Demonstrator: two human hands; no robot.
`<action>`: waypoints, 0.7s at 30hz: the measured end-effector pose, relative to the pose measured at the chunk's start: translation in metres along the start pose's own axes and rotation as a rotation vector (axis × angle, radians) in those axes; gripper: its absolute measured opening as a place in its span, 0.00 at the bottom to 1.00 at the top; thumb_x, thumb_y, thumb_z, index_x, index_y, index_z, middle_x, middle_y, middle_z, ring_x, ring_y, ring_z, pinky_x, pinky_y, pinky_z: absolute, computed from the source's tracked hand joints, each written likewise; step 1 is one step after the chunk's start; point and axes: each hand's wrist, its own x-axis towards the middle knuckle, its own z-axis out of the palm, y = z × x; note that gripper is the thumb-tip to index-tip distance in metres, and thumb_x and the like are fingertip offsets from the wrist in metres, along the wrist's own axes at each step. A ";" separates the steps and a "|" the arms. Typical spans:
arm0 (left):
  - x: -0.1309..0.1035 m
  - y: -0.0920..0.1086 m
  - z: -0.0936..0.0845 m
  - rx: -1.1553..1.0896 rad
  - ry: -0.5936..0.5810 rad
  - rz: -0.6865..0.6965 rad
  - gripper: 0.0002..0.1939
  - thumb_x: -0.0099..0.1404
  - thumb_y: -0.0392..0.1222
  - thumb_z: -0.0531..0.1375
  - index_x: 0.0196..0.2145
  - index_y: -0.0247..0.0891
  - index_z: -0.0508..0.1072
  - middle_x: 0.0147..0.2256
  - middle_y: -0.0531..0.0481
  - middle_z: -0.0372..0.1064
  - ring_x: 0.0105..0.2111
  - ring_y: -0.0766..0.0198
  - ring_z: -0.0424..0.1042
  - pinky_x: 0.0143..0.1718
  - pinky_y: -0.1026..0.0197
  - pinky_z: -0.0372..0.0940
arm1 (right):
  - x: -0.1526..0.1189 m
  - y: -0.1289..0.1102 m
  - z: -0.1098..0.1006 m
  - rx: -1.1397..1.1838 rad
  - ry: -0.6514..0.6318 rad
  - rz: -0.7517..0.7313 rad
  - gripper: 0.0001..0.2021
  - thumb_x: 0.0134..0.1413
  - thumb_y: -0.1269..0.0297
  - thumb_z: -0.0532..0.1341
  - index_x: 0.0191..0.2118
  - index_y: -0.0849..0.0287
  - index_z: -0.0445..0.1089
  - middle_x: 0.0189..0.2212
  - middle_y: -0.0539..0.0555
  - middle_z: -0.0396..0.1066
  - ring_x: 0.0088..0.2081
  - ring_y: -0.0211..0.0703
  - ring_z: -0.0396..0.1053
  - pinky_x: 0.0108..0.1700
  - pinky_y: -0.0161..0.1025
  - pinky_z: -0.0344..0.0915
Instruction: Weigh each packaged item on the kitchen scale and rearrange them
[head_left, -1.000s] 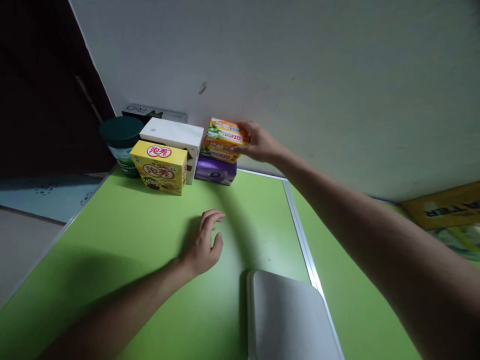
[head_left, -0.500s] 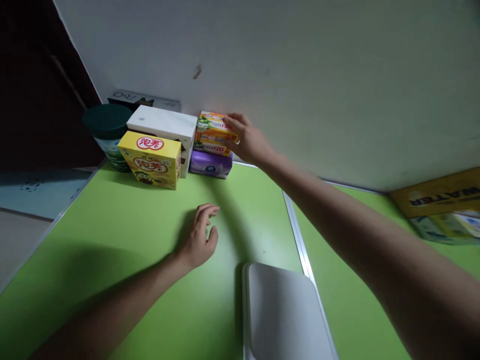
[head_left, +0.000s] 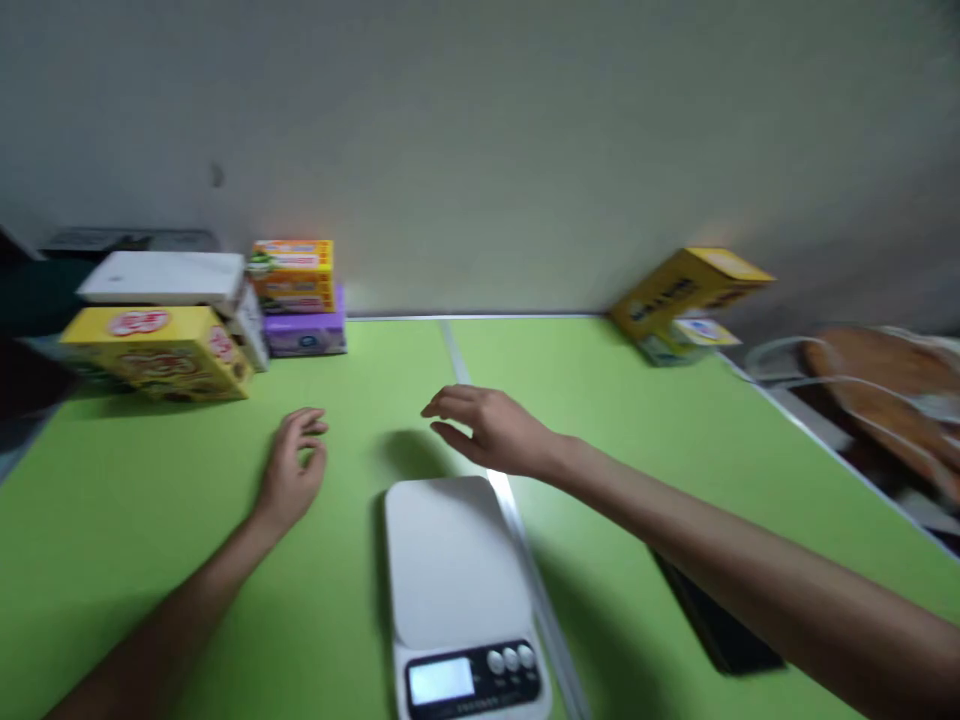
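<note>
The right hand [head_left: 487,425] hangs above the bench [head_left: 555,370], just beyond the far end of the white scale [head_left: 457,560], its fingers loosely bent and parted from the thumb. The scale lies toward the near edge, alongside a metal strip [head_left: 544,610] (its display is lit, though too blurred to read). The left hand [head_left: 291,470] is half curled, thumb apart from the fingers, between the scale and the bench's left edge. Orange packs [head_left: 294,275] sit on a purple pack [head_left: 306,335] by the far edge, right of a yellow box [head_left: 154,350]. A yellow carton [head_left: 667,290] stands at the far right corner.
</note>
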 end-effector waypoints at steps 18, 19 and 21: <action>0.041 0.155 0.143 0.193 -0.477 0.178 0.08 0.66 0.48 0.54 0.41 0.58 0.72 0.49 0.55 0.66 0.53 0.50 0.66 0.53 0.40 0.65 | -0.260 0.266 -0.051 0.184 0.850 1.134 0.35 0.49 0.60 0.62 0.62 0.63 0.54 0.57 0.69 0.61 0.56 0.56 0.65 0.55 0.60 0.64; 0.043 0.160 0.155 0.195 -0.520 0.202 0.09 0.66 0.48 0.54 0.41 0.58 0.72 0.49 0.55 0.66 0.54 0.51 0.66 0.52 0.43 0.65 | -0.269 0.282 -0.054 0.150 0.877 1.169 0.39 0.47 0.58 0.63 0.64 0.63 0.49 0.60 0.71 0.57 0.60 0.59 0.60 0.58 0.62 0.61; 0.046 0.169 0.176 0.197 -0.596 0.225 0.10 0.67 0.46 0.54 0.43 0.57 0.71 0.51 0.55 0.65 0.55 0.54 0.66 0.51 0.48 0.67 | -0.279 0.311 -0.057 0.054 0.896 1.211 0.47 0.45 0.55 0.66 0.66 0.62 0.41 0.64 0.72 0.47 0.65 0.63 0.50 0.62 0.66 0.53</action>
